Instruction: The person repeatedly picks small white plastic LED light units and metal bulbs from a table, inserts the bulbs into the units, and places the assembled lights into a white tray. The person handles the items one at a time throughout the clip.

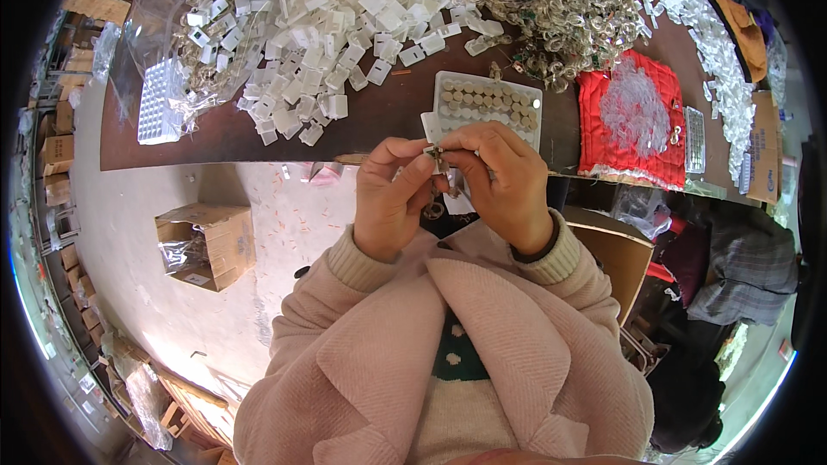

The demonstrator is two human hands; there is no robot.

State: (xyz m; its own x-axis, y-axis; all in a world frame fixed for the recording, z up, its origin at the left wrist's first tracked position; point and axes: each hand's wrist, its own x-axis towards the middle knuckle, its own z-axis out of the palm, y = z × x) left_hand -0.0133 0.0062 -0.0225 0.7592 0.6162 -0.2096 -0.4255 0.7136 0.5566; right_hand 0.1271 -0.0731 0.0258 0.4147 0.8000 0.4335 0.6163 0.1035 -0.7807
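My left hand (390, 194) and my right hand (502, 179) meet in front of my chest, near the table's edge. Between their pinched fingertips is a small metal key chain (433, 209), its ring hanging below the left fingers. A white plastic piece (432, 127) sticks up above the fingertips; whether it is joined to the chain, I cannot tell. Another white piece shows under the right hand. Just beyond the hands lies a clear tray (451, 78) with rows of round, coin-like pieces (488, 96). Fingers hide most of the held parts.
Across the brown table (138, 151) spread heaps of white plastic pieces (319, 43) and metal key chains (551, 4). A red cloth (596, 133) carries clear plastic bits (636, 108). At left stands a white gridded tray (159, 103). An open cardboard box (231, 245) sits on the floor.
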